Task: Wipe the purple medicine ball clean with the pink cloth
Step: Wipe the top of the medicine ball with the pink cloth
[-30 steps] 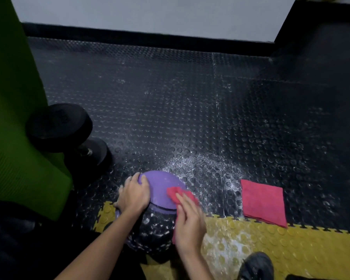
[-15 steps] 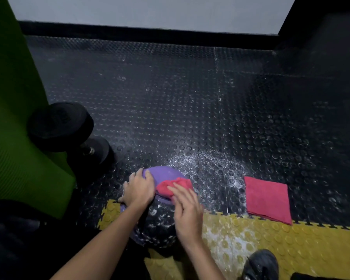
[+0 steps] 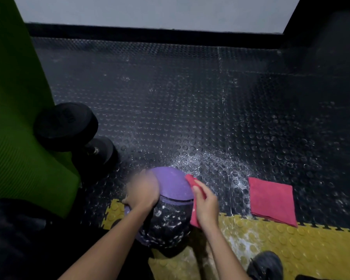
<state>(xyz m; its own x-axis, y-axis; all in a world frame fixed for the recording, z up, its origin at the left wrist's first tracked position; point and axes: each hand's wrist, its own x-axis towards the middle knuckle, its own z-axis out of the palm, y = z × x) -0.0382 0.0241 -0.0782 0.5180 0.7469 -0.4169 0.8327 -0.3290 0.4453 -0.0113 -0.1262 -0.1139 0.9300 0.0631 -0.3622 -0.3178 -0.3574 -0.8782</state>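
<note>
The purple and black medicine ball (image 3: 171,186) sits on the floor at the bottom centre, its black band speckled with white powder. My left hand (image 3: 142,190), blurred, rests on the ball's left side with its fingers spread over the purple part. My right hand (image 3: 206,205) presses a pink cloth (image 3: 194,215) against the ball's right side. The cloth hangs down under my palm and a corner sticks up past my fingertips.
A second pink cloth (image 3: 272,201) lies folded on the black studded floor to the right. White powder (image 3: 212,164) is scattered behind the ball. A black dumbbell (image 3: 69,128) and a green mat (image 3: 18,118) stand at the left. My shoe (image 3: 266,265) is on the yellow tiles.
My right hand has slid the pink cloth from the top of the ball down to its right side. My left hand shifted slightly on the ball's left.
</note>
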